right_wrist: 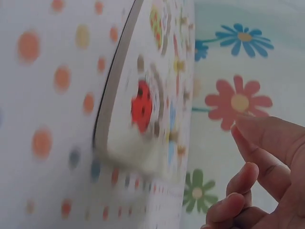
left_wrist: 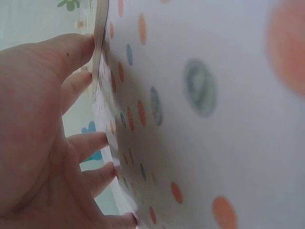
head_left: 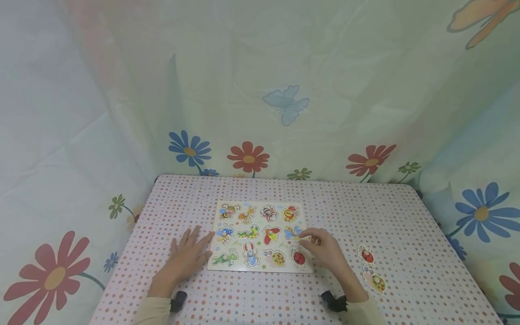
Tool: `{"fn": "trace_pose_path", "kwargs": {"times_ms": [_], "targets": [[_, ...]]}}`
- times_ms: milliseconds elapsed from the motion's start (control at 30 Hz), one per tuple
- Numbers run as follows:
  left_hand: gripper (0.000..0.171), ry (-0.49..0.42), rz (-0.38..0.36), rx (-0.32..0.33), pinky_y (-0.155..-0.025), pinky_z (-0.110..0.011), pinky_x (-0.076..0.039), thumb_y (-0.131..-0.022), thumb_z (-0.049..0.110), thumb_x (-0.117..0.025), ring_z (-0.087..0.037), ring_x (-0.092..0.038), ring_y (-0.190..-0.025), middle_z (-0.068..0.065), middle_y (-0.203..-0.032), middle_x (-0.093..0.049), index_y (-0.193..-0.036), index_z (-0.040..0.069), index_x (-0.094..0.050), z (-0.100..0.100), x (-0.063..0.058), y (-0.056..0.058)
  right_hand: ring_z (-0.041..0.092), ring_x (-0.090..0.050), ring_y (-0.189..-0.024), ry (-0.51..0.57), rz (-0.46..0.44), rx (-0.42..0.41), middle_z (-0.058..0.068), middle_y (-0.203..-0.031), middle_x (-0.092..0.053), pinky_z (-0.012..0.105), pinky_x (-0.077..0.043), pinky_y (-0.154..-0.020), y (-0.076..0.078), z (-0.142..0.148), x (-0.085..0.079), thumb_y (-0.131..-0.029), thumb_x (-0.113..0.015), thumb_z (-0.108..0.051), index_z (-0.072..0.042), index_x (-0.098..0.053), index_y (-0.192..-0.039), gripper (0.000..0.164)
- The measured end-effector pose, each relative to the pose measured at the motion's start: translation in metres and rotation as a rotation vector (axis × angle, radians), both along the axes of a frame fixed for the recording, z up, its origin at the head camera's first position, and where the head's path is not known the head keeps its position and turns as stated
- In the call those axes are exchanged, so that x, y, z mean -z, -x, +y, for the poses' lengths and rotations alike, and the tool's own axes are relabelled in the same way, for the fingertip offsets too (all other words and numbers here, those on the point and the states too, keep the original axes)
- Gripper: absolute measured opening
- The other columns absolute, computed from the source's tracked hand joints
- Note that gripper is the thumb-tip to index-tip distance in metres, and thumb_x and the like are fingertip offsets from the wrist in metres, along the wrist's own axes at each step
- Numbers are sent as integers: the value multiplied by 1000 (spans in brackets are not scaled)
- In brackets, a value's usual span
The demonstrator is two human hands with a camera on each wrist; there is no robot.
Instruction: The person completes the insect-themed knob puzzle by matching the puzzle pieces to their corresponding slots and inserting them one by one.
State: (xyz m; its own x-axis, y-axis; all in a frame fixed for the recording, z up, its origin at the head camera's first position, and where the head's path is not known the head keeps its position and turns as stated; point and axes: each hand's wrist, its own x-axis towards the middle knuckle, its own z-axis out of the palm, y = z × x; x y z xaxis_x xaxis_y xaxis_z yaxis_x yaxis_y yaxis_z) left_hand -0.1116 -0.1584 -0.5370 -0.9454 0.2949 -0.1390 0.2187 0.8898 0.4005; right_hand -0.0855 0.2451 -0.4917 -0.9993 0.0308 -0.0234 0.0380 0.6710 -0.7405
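Note:
A wooden peg puzzle board (head_left: 260,267) with insect pictures lies flat at the middle of the table. My left hand (head_left: 186,255) is spread at its left side, thumb and fingertips right at the edge; in the left wrist view the thumb (left_wrist: 76,50) meets the board's side. Over the board's right edge, my right hand (head_left: 325,248) is loosely curled beside the dragonfly piece (head_left: 290,233). The right wrist view shows this hand (right_wrist: 262,176) raised off the board, nothing between thumb and forefinger. The ladybug (head_left: 299,257) and snail (head_left: 278,258) pictures on the board have no knobs.
A loose ladybug piece (head_left: 367,256) and a loose snail piece (head_left: 374,280) lie on the table to the right of my right hand. The tablecloth (head_left: 260,302) is dotted. Behind and at the sides hangs a curtain (head_left: 211,90) with flowers and butterflies.

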Motion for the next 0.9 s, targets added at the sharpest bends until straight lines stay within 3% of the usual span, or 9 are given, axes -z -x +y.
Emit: {"fn": "trace_pose_path", "kwargs": {"times_ms": [467,700,900], "targets": [[56,-18,-10,1,-110,-75,2,-104,39,-52,-45,-5,-149,-16,-165,-14,-156,31,-37,0,0,-1,20,-43,-73,-13,31,71,6,-90,-50,30,-42,-57,-35,100,-3,-96,-70,-31,-10,-70,-120,33],[55,-14,-11,0,-110,-75,2,-104,38,-52,-45,-5,-149,-17,-165,-15,-156,29,-37,1,-4,-2,20,-43,-67,60,-94,92,10,-96,-53,34,-44,-53,-52,153,-1,-98,-67,-36,-5,-64,-130,44],[56,-11,-14,-2,-110,-75,2,-103,38,-53,-46,-5,-149,-17,-165,-14,-156,29,-38,1,-5,-1,23,-56,-89,141,-318,71,13,-116,-61,39,-50,-72,-61,182,3,-98,-67,-36,-2,-60,-135,51]]}}
